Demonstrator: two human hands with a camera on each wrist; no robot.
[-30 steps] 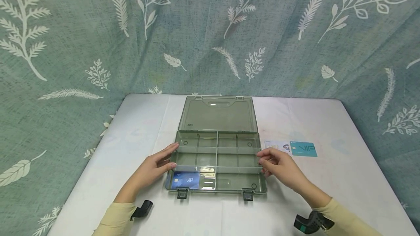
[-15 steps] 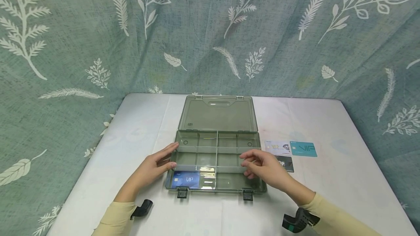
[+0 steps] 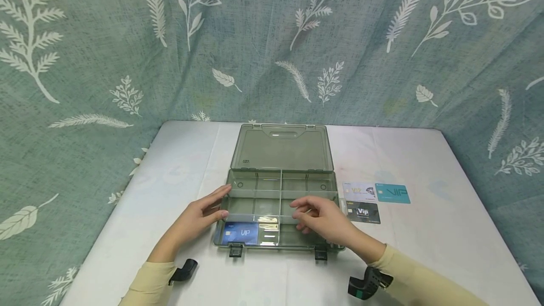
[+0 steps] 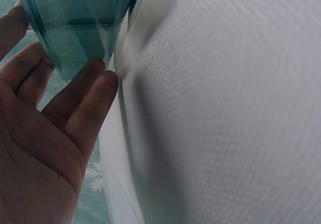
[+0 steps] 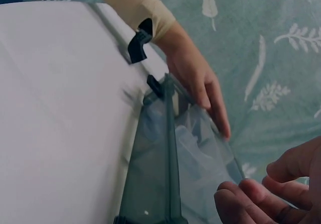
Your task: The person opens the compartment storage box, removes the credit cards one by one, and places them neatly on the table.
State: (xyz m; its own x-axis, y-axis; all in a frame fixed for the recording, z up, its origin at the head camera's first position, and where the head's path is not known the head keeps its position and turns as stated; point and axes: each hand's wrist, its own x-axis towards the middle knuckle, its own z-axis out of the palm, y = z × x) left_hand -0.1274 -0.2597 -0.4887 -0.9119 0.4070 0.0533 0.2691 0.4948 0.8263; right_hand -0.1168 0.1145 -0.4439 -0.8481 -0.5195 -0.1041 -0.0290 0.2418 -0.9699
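A translucent grey-green plastic divider box (image 3: pixel 255 206) lies with its lid (image 3: pixel 284 150) folded back behind it. In its front left compartment is a blue VIP card (image 3: pixel 240 234). My left hand (image 3: pixel 199 214) touches the box's left side with thumb and fingers; in the left wrist view its fingertips (image 4: pixel 108 81) meet the box wall. My right hand (image 3: pixel 320 220) hovers over the right compartments, fingers loosely bent, with nothing visible between them. It hides part of the middle and front right compartments. The right wrist view shows its fingertips (image 5: pixel 251 186) beside the clear box wall.
Right of the box lie a white VIP card (image 3: pixel 359 192), a teal VIP card (image 3: pixel 393 193) and a black Vip card (image 3: pixel 363 212). Two latches (image 3: pixel 235 250) stick out from the box's front edge. Leaf-patterned cloth (image 3: pixel 272 60) surrounds the white table (image 3: pixel 178 155).
My right hand has moved left from the box's right edge to over its right compartments, uncovering the black card. My left hand, the box and the cards have stayed put.
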